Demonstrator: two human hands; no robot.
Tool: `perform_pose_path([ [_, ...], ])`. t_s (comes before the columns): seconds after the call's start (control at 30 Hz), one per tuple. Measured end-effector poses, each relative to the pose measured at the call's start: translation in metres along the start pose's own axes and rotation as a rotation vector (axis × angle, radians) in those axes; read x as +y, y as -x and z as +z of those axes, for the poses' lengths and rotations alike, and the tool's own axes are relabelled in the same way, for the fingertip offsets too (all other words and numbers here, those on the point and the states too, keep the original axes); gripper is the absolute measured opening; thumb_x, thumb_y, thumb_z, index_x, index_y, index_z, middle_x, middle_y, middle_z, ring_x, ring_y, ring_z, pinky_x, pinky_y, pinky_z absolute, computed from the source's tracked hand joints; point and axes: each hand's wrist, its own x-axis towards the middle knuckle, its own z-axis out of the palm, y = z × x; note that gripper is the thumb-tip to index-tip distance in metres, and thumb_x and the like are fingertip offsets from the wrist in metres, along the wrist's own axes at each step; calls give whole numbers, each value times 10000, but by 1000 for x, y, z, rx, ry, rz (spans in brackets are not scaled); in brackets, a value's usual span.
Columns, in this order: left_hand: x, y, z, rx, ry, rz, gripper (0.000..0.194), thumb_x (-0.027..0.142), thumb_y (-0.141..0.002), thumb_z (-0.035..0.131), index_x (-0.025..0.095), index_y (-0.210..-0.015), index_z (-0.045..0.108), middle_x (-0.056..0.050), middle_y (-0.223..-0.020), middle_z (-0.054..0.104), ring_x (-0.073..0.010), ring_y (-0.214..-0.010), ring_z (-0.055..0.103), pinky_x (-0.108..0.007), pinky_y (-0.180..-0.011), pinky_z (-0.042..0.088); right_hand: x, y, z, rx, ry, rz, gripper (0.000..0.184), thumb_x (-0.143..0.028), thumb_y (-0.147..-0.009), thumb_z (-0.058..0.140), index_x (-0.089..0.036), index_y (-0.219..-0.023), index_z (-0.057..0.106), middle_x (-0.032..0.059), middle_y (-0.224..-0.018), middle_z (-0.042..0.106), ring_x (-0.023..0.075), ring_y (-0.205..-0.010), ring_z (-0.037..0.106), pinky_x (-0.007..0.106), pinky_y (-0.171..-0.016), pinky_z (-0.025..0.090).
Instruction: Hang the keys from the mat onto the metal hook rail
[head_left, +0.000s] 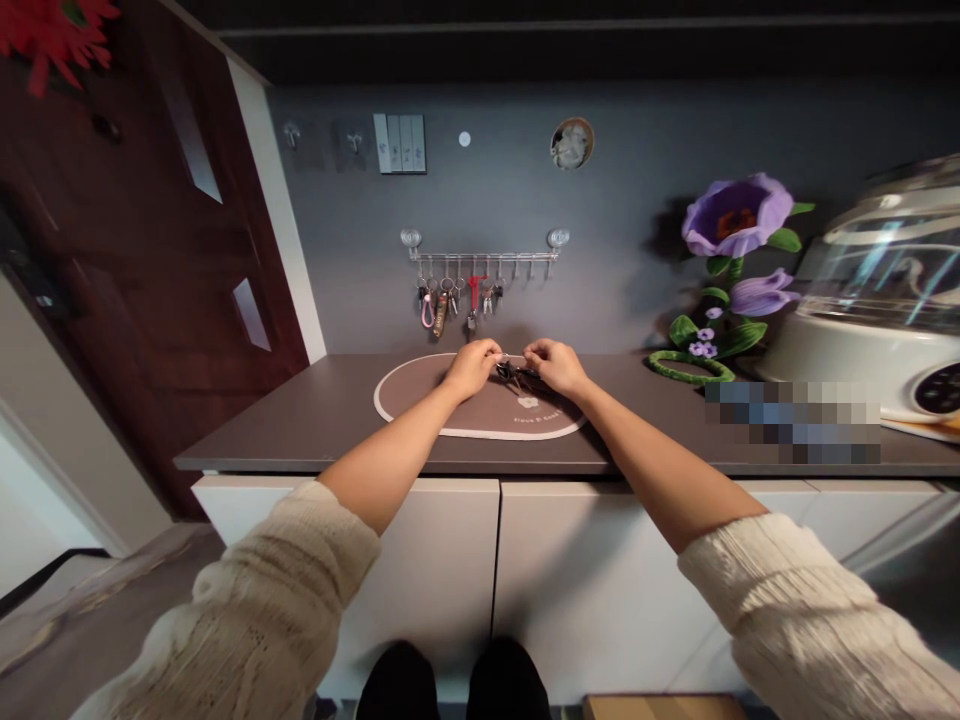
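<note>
A small bunch of keys (510, 372) on a ring is held between my two hands, just above an oval brown mat (420, 395) with a pale border. My left hand (472, 368) pinches the ring from the left, thumb and fingertips together. From the other side my right hand (556, 366) is closed at the ring's right edge, with dark key parts below its fingers. Behind them on the wall hangs a clear hook rail (487, 257). Several key sets dangle from its left and middle hooks, among them a red strap (473, 292) and a pink loop (427, 310).
To the right on the dark counter (277, 425) stand a purple knitted flower (739, 220) and a white appliance (862, 350) with a clear top. White cabinet doors (420, 560) are below. A dark red door (150, 250) is at the left.
</note>
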Motion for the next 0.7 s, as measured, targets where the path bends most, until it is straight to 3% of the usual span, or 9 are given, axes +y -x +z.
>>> perform_pose_path([
  [0.17, 0, -2, 0, 40, 95, -31, 131, 179, -786, 462, 139, -783, 587, -31, -794, 627, -119, -738, 548, -234, -720, 418, 1, -3, 4, -34, -267, 33, 138, -247, -752, 531, -147, -815, 602, 37, -756, 647, 109, -669, 578, 242, -700, 435],
  [0.33, 2, -3, 0, 84, 212, -75, 129, 188, -792, 461, 130, -790, 577, -29, -790, 630, -108, -731, 554, -227, -720, 431, -1, -3, 6, -163, -569, 16, 174, -300, -726, 571, -147, -807, 591, 27, -785, 640, 106, -713, 575, 253, -743, 449],
  [0.7, 3, -5, 3, 107, 316, -132, 149, 230, -796, 459, 130, -792, 570, -18, -720, 618, -93, -637, 541, -214, -623, 431, -5, 0, 8, -224, -692, 45, 318, -420, -626, 657, -149, -782, 598, -6, -692, 598, 81, -618, 510, 235, -658, 418],
])
